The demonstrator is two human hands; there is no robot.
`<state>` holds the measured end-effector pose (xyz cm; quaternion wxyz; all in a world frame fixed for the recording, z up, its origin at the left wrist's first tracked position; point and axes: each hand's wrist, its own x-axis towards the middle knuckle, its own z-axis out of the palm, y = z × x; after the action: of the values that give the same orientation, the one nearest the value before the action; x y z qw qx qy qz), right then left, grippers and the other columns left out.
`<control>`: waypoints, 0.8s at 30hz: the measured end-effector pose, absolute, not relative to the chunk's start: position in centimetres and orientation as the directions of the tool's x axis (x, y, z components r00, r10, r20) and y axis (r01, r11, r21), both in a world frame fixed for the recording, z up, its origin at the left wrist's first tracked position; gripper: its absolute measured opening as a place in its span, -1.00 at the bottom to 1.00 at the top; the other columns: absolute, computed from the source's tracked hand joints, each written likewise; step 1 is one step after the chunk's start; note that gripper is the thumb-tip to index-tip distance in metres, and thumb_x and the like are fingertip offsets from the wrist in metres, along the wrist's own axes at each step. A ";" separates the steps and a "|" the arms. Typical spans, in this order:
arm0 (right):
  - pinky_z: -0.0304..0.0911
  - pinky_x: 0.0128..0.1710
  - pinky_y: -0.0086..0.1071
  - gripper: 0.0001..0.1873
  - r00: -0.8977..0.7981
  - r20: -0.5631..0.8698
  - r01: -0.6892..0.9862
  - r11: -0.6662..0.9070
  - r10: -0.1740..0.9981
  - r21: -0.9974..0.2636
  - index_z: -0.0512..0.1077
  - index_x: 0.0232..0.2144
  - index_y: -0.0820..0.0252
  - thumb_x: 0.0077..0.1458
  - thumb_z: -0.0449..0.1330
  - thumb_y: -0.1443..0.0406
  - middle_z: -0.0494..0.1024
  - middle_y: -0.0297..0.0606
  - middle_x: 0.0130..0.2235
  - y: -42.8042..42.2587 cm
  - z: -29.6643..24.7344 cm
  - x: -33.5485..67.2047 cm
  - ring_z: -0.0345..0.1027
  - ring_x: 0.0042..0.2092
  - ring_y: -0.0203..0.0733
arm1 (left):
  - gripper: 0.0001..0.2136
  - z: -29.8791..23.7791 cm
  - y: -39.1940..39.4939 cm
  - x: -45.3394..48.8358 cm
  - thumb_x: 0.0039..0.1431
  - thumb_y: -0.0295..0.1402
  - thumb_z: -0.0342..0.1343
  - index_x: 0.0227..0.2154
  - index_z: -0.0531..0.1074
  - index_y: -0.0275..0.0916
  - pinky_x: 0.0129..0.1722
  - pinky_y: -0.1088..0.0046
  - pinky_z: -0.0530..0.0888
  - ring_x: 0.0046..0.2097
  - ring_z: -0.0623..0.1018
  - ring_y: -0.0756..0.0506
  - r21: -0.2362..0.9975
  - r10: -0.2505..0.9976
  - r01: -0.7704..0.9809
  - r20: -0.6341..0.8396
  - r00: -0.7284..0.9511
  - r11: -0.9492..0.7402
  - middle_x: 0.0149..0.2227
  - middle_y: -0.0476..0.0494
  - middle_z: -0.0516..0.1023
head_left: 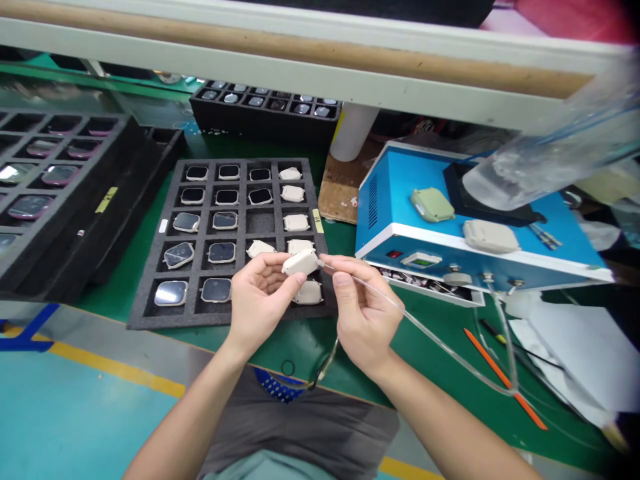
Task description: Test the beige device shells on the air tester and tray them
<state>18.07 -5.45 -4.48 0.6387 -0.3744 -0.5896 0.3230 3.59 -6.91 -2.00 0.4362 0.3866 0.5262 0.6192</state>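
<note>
My left hand [260, 297] pinches a cream smartwatch case [300, 263] between thumb and fingers, tilted above the foam tray [143, 319]. In my right hand [367, 317] is a thin clear tube [440, 343], gripped close to its end. The tube's tip meets the right edge of the case; whether it goes inside, I cannot tell. Beneath my hands, the dark grey tray holds several watch cases in its compartments. Those on its left and middle lie with dark screens up, such as one watch [223, 252]; along the right they lie cream side up.
Right of the tray stands a blue control box [385, 180] with a green case [433, 204] and a cream case [491, 236] on top. An orange stick [480, 350] and white paper [585, 347] lie in front. More trays [107, 220] are stacked left. A shelf edge [300, 60] spans overhead.
</note>
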 end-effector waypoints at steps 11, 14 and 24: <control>0.63 -0.05 -0.19 -0.82 0.083 0.515 0.024 0.515 0.853 -0.857 0.62 -0.09 0.02 0.37 0.22 0.33 0.71 -0.21 -0.08 -5.4 -4.6 18.1 0.64 -0.01 -0.09 | -0.73 -1.9 -7.1 3.5 -0.03 -0.36 0.50 -0.26 0.60 -0.26 -0.25 0.50 0.66 -0.28 0.72 -0.08 0.989 0.947 -0.121 0.036 -0.320 -0.079 -0.28 -0.15 0.74; 0.63 -0.05 -0.16 -0.83 0.085 0.511 0.043 0.509 0.855 -0.860 0.61 -0.10 0.03 0.37 0.22 0.31 0.71 -0.20 -0.08 -5.4 -4.7 18.1 0.64 -0.02 -0.07 | -0.72 -1.9 -7.0 3.6 -0.03 -0.35 0.50 -0.26 0.60 -0.26 -0.25 0.47 0.66 -0.27 0.72 -0.09 0.990 0.947 -0.118 0.033 -0.320 -0.075 -0.27 -0.15 0.74; 0.61 -0.04 -0.14 -0.84 0.066 0.513 0.038 0.511 0.856 -0.859 0.61 -0.10 0.03 0.37 0.22 0.31 0.70 -0.19 -0.08 -5.4 -4.5 18.2 0.62 -0.01 -0.05 | -0.70 -2.0 -7.0 3.5 -0.04 -0.30 0.51 -0.27 0.59 -0.24 -0.24 0.44 0.66 -0.27 0.72 -0.11 0.992 0.950 -0.102 0.035 -0.309 -0.070 -0.28 -0.15 0.73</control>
<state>18.17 -5.37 -4.53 0.6281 -0.3719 -0.6009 0.3257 3.50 -7.00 -2.01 0.4301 0.4006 0.5291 0.6120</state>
